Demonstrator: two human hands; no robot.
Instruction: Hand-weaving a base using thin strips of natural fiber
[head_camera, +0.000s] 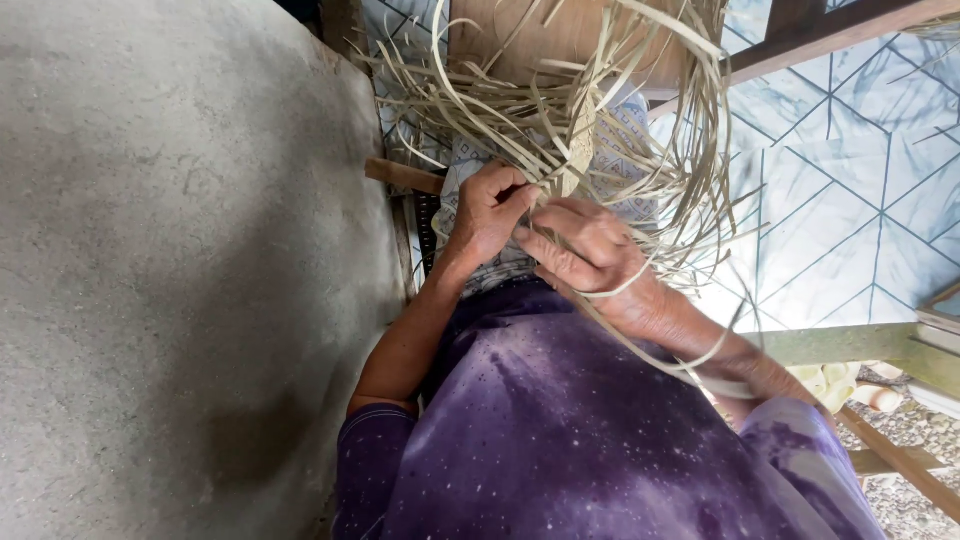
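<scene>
Over our lap, we hold a tangle of pale straw strips (560, 110). Our left hand (490, 212) pinches a few strips where they gather, fingers (520, 195) clenched on them. Our right hand (590, 255) presses against it, fingers curled on the same narrow woven band (578, 150), it seems. Grey concrete wall (170, 250) on one side, patterned tile floor (850, 170) on the other

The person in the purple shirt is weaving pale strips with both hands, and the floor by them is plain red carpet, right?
Not quite. The head view shows both hands, left hand and right hand, working the pale strips, and the purple shirt is there. But the floor is pale blue patterned tile, not red carpet.
</scene>
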